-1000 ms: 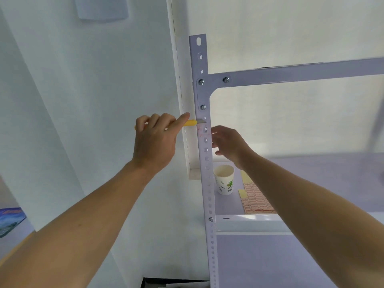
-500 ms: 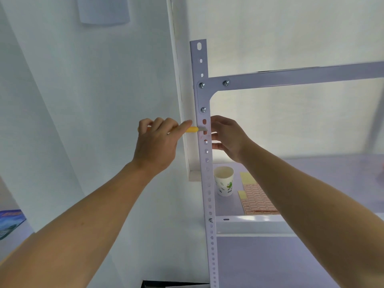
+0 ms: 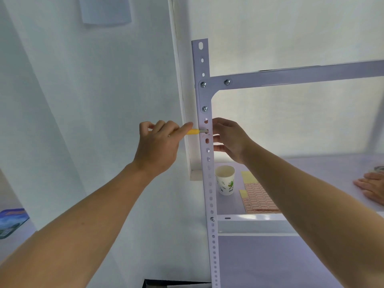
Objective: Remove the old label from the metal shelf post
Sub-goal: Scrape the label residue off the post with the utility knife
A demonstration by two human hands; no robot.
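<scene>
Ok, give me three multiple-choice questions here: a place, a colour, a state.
1. Where does the paper cup stand? A on the floor; B on the shelf beside the label sheet; C on a chair.
2. What colour is the tool handle? A yellow; B black; C green.
3. What is the left hand doing? A hanging idle; B lying flat; C gripping the tool handle.
Answers: B, the cup sits on the shelf left of the sheet; A, yellow shows beyond the hand; C, it curls round the handle.

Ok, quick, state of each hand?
Left hand: closed on the yellow-handled tool, tip on the post.
Right hand: touching the post's edge; grip cannot be told.
</scene>
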